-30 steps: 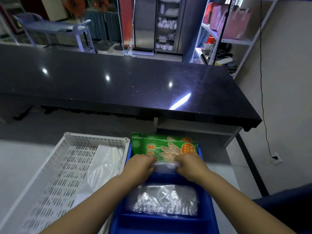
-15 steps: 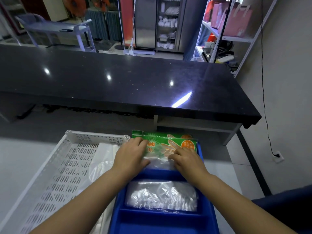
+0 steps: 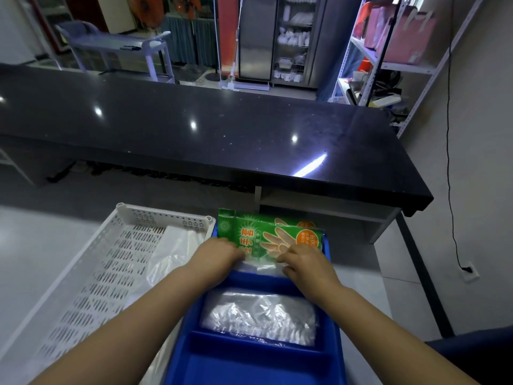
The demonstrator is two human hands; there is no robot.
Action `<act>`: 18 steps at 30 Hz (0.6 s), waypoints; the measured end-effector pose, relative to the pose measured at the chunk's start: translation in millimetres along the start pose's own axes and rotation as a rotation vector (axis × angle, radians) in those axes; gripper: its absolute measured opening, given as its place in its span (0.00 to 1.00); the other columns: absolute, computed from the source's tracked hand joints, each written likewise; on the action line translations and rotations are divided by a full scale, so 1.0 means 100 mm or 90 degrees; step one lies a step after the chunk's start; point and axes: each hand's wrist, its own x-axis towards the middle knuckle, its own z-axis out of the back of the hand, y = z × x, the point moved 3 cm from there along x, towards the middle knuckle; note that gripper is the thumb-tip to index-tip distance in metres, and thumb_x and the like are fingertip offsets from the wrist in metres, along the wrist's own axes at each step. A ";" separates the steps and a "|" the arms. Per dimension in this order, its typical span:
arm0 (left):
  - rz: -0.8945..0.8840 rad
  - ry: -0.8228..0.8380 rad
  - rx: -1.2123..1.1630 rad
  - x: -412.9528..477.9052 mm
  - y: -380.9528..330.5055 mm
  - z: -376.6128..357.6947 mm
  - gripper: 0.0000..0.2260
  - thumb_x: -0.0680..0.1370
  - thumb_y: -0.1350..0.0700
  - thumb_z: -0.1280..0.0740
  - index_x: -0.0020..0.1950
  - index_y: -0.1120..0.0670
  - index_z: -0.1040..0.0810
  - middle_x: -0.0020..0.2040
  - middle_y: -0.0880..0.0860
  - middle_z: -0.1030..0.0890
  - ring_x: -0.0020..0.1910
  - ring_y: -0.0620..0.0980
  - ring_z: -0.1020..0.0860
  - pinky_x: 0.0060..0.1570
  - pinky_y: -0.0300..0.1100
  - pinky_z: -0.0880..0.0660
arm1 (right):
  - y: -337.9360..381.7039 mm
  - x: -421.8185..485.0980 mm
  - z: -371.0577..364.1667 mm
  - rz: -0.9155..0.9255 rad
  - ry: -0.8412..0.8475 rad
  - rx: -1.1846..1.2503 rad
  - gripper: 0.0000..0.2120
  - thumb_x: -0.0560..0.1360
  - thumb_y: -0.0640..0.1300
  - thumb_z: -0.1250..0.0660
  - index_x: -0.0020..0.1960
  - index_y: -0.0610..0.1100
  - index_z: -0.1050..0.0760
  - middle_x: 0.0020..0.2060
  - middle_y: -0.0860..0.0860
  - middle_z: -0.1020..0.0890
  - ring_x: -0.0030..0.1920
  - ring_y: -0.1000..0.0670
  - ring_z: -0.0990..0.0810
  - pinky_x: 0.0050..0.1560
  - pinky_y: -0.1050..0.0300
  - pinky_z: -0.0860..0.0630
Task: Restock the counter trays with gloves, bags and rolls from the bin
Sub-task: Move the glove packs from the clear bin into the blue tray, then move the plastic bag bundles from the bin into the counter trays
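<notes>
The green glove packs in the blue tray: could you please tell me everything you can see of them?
The green glove packs are glossy plastic packets, at least two stacked, printed with a starburst, large characters, glove pictures and an orange circle. Their lower part is clear film. They lean in the far compartment of the blue tray, tops above its rim. The left hand and right hand touch the clear edge.

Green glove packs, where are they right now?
Head view, centre: the green glove packs sit at the far end of the blue tray, right of the white basket, with the left hand and right hand at their lower edge.
</notes>
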 end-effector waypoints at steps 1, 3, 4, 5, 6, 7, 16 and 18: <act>0.011 -0.016 -0.019 -0.02 0.03 0.04 0.13 0.74 0.58 0.39 0.56 0.49 0.22 0.52 0.51 0.19 0.53 0.54 0.23 0.51 0.45 0.30 | -0.03 -0.03 0.03 0.009 -0.015 -0.002 0.12 0.75 0.44 0.34 0.57 0.48 0.21 0.52 0.50 0.19 0.55 0.47 0.25 0.55 0.53 0.30; 0.053 -0.067 -0.084 -0.10 0.10 0.12 0.15 0.74 0.58 0.37 0.59 0.47 0.21 0.54 0.49 0.18 0.54 0.51 0.23 0.54 0.44 0.28 | -0.09 -0.07 0.10 0.022 -0.044 0.001 0.12 0.74 0.43 0.33 0.57 0.48 0.21 0.52 0.50 0.19 0.55 0.47 0.25 0.55 0.53 0.32; 0.084 -0.096 -0.114 -0.16 0.13 0.17 0.14 0.75 0.57 0.36 0.59 0.47 0.21 0.55 0.49 0.18 0.54 0.51 0.22 0.55 0.44 0.27 | -0.12 -0.08 0.14 0.029 -0.059 0.003 0.12 0.73 0.43 0.32 0.57 0.48 0.21 0.52 0.50 0.19 0.55 0.47 0.25 0.54 0.53 0.32; 0.118 -0.121 -0.136 -0.24 0.16 0.22 0.13 0.74 0.57 0.35 0.58 0.48 0.21 0.55 0.49 0.18 0.54 0.51 0.23 0.55 0.45 0.27 | -0.13 -0.08 0.18 0.035 -0.074 0.006 0.12 0.73 0.42 0.32 0.56 0.48 0.21 0.51 0.50 0.19 0.54 0.47 0.24 0.53 0.52 0.31; 0.153 -0.141 -0.152 -0.32 0.19 0.26 0.13 0.74 0.57 0.34 0.58 0.48 0.20 0.55 0.49 0.18 0.55 0.51 0.23 0.55 0.45 0.28 | -0.13 -0.07 0.21 0.040 -0.088 0.012 0.12 0.72 0.42 0.31 0.55 0.48 0.20 0.50 0.49 0.19 0.52 0.47 0.23 0.52 0.52 0.30; 0.186 -0.158 -0.162 -0.42 0.21 0.29 0.13 0.74 0.57 0.34 0.57 0.49 0.20 0.55 0.49 0.18 0.55 0.51 0.23 0.55 0.44 0.28 | -0.11 -0.06 0.25 0.044 -0.099 0.020 0.11 0.72 0.41 0.31 0.54 0.47 0.20 0.49 0.49 0.19 0.51 0.46 0.23 0.51 0.52 0.30; 0.360 -0.176 -0.174 -1.43 0.15 0.30 0.11 0.77 0.51 0.37 0.59 0.45 0.23 0.53 0.44 0.18 0.53 0.46 0.23 0.49 0.42 0.27 | 0.78 0.09 0.32 0.213 -0.099 0.011 0.07 0.69 0.39 0.28 0.45 0.46 0.17 0.39 0.48 0.15 0.40 0.43 0.19 0.41 0.50 0.24; 0.384 -0.176 -0.165 -1.71 0.17 0.25 0.11 0.77 0.50 0.38 0.59 0.44 0.23 0.53 0.44 0.18 0.53 0.46 0.24 0.48 0.42 0.27 | 1.07 0.05 0.27 0.252 -0.083 -0.021 0.04 0.69 0.40 0.30 0.43 0.45 0.17 0.37 0.47 0.16 0.38 0.42 0.19 0.37 0.51 0.24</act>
